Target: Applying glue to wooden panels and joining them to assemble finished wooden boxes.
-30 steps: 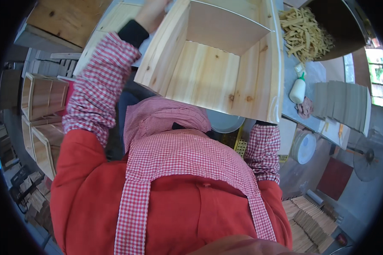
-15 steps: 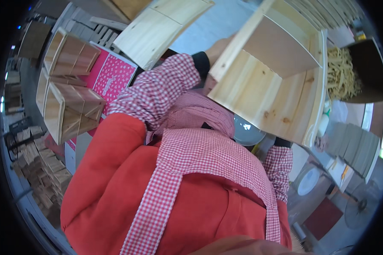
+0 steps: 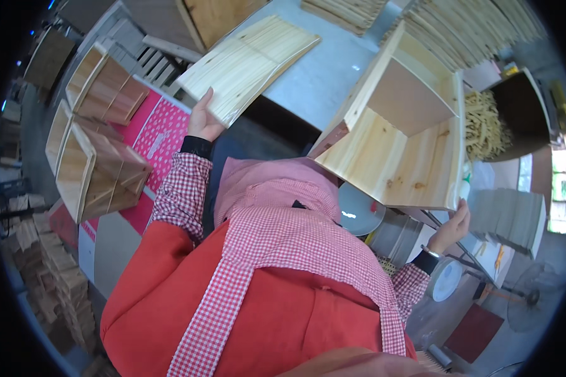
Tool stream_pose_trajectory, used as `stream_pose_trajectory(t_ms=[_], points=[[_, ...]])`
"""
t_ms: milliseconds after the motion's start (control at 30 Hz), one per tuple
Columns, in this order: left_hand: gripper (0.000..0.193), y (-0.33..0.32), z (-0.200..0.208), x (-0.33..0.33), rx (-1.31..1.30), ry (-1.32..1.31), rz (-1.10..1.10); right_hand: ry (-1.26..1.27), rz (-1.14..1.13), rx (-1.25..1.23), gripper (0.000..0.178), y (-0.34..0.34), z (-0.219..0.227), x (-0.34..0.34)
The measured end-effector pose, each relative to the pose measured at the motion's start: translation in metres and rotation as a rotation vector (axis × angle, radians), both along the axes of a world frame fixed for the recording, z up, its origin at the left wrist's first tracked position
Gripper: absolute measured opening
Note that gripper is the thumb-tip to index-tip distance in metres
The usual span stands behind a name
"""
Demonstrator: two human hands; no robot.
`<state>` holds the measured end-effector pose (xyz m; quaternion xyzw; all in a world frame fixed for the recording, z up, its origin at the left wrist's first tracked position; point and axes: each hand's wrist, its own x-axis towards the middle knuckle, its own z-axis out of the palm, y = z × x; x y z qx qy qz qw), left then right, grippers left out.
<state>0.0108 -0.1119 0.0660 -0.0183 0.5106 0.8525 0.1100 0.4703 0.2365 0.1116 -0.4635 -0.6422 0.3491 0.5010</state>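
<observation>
Red-checked cloth is lying nearest, the apron (image 3: pixel 289 232), with 2 bare hands reaching out past it. The right hand (image 3: pixel 449 231) is touching the near right corner of the open wooden box (image 3: pixel 390 144), its fingers bunching together; I cannot tell whether they are pinching the edge. The left hand (image 3: pixel 204 119) is meeting the near corner of the pale wooden boards (image 3: pixel 248 63), its thumb showing at the edge and its other fingers hiding, so I cannot tell how firmly it is gripping. The box is sitting tilted by the near edge of the table (image 3: pixel 308 94), right of the boards. It is looking stiff, fairly light for its bulk and smooth without seeming slippery; its corners are probably risking dents. Its 2 opposite side walls are offering the surest hold. Farther off, wooden strips (image 3: pixel 484 129) are heaping up. Compared with 0.5 s ago, the left hand is showing at the boards instead of hiding mostly behind the box's left wall, and the right hand is now appearing beyond its cuff.
</observation>
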Motion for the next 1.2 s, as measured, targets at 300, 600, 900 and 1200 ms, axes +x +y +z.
stream_pose_trajectory(t_ms=[300, 600, 900, 1200], points=[[0.042, 0.011, 0.114, 0.078, 0.071, 0.297, -0.127, -0.036, 0.056, 0.462, 0.029, -0.095, 0.14, -0.045], [0.042, 0.106, 0.251, 0.118, -0.597, 1.909, 0.15, -0.617, 0.506, 1.369, 0.036, -0.196, 0.255, -0.116], [0.03, 0.162, 0.223, 0.194, -0.633, 1.98, -0.046, -1.192, 0.184, 1.201, 0.051, -0.113, 0.216, -0.112], [0.068, 0.109, 0.149, 0.125, -0.21, 1.29, -0.463, -1.152, 0.398, 1.092, 0.058, -0.093, 0.177, -0.114]])
